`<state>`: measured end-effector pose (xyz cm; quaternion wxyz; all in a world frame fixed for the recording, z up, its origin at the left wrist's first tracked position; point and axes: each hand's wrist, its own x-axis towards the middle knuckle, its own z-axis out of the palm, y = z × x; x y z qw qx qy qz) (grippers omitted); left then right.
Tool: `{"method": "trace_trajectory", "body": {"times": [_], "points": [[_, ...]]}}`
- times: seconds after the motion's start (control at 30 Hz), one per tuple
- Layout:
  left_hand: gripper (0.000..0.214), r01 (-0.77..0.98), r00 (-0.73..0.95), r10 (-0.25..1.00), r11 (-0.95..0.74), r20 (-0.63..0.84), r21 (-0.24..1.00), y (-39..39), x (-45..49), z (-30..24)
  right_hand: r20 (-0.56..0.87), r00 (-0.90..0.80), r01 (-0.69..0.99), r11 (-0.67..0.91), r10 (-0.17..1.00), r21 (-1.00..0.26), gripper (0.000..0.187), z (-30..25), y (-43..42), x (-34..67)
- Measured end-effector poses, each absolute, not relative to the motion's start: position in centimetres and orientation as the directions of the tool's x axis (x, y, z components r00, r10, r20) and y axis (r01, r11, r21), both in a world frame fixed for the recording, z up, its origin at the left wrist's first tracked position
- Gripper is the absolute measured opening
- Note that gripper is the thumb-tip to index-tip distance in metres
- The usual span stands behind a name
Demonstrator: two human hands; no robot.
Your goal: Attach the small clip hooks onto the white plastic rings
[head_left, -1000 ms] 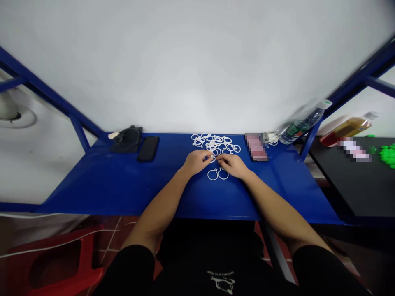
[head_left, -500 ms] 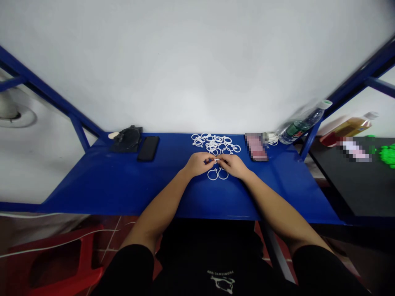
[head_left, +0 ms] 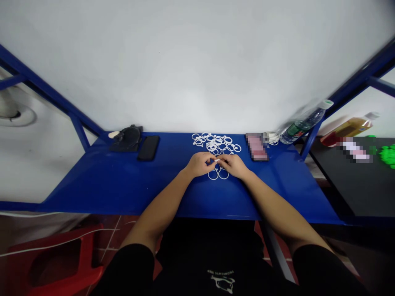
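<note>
My left hand (head_left: 199, 164) and my right hand (head_left: 234, 165) meet over the blue table top (head_left: 92, 193), their fingertips pinching a small piece of white plastic ring (head_left: 217, 161) between them. Most of that ring is hidden by my fingers. Just beyond my hands lies a loose heap of white plastic rings (head_left: 216, 144), some tangled together. Two linked white rings (head_left: 218, 174) lie flat right below my fingers, almost touching them.
A black phone (head_left: 148, 148) and a dark cloth bundle (head_left: 128, 139) lie at the table's back left. At the back right are a pixelated flat object (head_left: 256, 147), a white cable coil (head_left: 271, 139) and a plastic water bottle (head_left: 300, 129). A blue metal frame (head_left: 348, 92) rises beyond each end.
My hands have drawn closer together, and the white piece now sits pinched between my fingertips. The heap and the two rings below my hands have not visibly moved.
</note>
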<state>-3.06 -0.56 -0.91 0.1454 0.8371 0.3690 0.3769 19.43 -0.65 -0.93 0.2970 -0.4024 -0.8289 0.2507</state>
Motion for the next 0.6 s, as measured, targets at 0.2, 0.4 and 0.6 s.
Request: {"method": "trace_trajectory", "body": {"times": [0.2,0.4,0.6], "points": [[0.013,0.485,0.45,0.725,-0.689,0.522,0.538,-0.49,-3.16,-0.79,0.286,-0.484,0.521,0.535,0.827,-0.665,0.026,-1.05,-0.7,19.45],[0.018,0.467,0.457,0.723,-0.69,0.517,0.553,-0.47,-3.13,-0.64,0.284,-0.473,0.521,0.525,0.834,-0.673,0.025,-0.99,-0.71,19.45],[0.024,0.44,0.429,0.73,-0.683,0.532,0.583,-0.32,-3.07,-1.0,0.29,-0.482,0.517,0.536,0.827,-0.668,0.023,-1.09,-0.72,19.25]]}}
